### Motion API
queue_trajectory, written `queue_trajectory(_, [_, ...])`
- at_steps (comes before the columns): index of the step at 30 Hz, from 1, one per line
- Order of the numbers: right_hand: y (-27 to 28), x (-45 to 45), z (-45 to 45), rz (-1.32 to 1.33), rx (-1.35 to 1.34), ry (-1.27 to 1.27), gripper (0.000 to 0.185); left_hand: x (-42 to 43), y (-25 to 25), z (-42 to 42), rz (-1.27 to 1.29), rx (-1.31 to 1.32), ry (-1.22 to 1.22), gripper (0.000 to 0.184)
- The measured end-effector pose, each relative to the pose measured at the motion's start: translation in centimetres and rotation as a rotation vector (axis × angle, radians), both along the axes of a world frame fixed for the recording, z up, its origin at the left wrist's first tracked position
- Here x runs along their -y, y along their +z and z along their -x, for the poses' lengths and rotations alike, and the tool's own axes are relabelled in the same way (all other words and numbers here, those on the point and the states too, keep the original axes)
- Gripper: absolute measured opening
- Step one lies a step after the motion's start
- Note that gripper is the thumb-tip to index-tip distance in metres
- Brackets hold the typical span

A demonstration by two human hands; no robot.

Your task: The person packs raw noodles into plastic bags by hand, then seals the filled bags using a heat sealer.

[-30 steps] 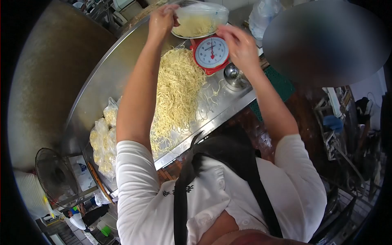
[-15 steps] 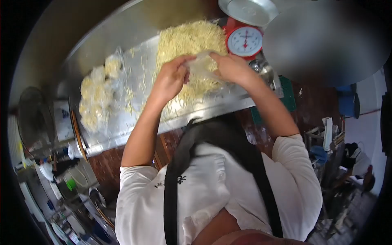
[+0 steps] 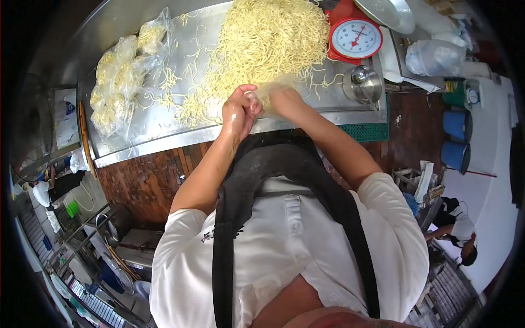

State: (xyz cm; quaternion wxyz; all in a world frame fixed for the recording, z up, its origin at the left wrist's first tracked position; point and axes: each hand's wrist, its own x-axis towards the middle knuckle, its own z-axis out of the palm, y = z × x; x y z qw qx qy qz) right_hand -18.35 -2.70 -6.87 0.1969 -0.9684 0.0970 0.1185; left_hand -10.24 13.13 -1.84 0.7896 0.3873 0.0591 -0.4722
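Note:
A clear plastic bag (image 3: 266, 89) is stretched between my hands at the front edge of a large heap of yellow noodles (image 3: 273, 41). My left hand (image 3: 240, 112), wet and with curled fingers, grips the bag's left side. Closed at the bag's right side is my right hand (image 3: 286, 102), somewhat blurred, its fingertips hidden. The noodles lie on a metal tray table (image 3: 186, 82), with loose strands scattered leftward. Several filled bags of noodles (image 3: 117, 82) are grouped at the left.
A red dial scale (image 3: 355, 38) with a metal pan (image 3: 387, 12) stands right of the heap. Nearer me is a metal bowl (image 3: 362, 87) with a utensil in it. Blue bins (image 3: 456, 141) stand on the floor at right. Other people (image 3: 462, 229) are in the background.
My view has shifted, so the table sits higher in it. Both hands have come nearer the table's front edge, and my right hand has moved from an extended finger to a closed shape.

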Motion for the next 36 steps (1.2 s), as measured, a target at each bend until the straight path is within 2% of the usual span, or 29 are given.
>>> queue_trajectory(3, [-1.4, -0.1, -0.3, 0.113, -0.121, 0.008, 0.020, -0.8, 1.1, -0.2, -0.026, -0.082, -0.054, 0.024])
queue_trajectory(6, [-0.8, 0.6, 0.3, 0.052, -0.146, 0.030, 0.021, -0.8, 1.3, -0.4, -0.296, 0.326, -0.237, 0.021])
queue_trajectory(7, [-0.4, 0.9, 0.0, 0.016, -0.138, 0.038, 0.021, -0.7, 1.7, -0.8, -0.337, 0.358, -0.245, 0.021])
queue_trajectory(10, [4.1, 2.1, 0.6, -0.393, 0.163, -0.102, 0.022, -1.0, 2.2, -1.6, -0.405, 0.373, -0.213, 0.021])
queue_trajectory(13, [-3.4, 1.5, 1.0, -0.057, 0.356, -0.069, 0.024, -0.5, 2.2, -2.0, -0.353, 0.334, -0.177, 0.021])
queue_trajectory(16, [-3.0, 0.0, -1.6, 0.146, -0.390, 0.084, 0.031, 0.4, 0.5, -1.0, -0.341, 0.380, -0.250, 0.025])
queue_trajectory(19, [-0.2, 0.8, -2.3, 0.061, -0.361, 0.101, 0.034, 0.3, 1.1, -1.3, -0.292, 0.382, -0.240, 0.029])
queue_trajectory(22, [9.6, 2.9, -0.4, -0.175, 0.141, 0.078, 0.030, -0.6, 3.3, -2.7, -0.222, 0.341, -0.231, 0.033])
queue_trajectory(25, [14.5, 3.2, 0.1, -0.609, 0.337, -0.147, 0.025, -0.8, 4.1, -3.6, -0.104, 0.369, -0.264, 0.035])
queue_trajectory(28, [16.6, 1.1, -2.1, -1.463, 0.703, -0.400, 0.018, 0.9, 3.7, -3.6, -0.146, 0.627, -0.453, 0.056])
queue_trajectory(30, [20.6, 1.7, -3.9, -1.695, 0.819, -0.252, 0.016, 2.8, 4.8, -3.1, -0.228, 0.763, -0.572, 0.073])
queue_trajectory(31, [22.9, 2.2, -5.0, -1.809, 0.874, -0.173, 0.016, 3.5, 4.5, -2.9, -0.245, 0.797, -0.618, 0.071])
queue_trajectory(33, [27.3, 6.4, -7.3, -1.691, 0.985, -0.071, 0.024, 4.9, 2.6, -2.7, -0.281, 0.866, -0.713, 0.067])
queue_trajectory(34, [29.8, 8.2, -8.5, -1.626, 1.054, -0.047, 0.025, 5.4, 1.3, -2.3, -0.353, 0.929, -0.780, 0.058])
queue_trajectory(36, [34.4, 10.6, -11.4, -1.460, 1.211, -0.036, 0.028, 5.3, -0.5, -2.2, -0.353, 0.948, -0.866, 0.057])
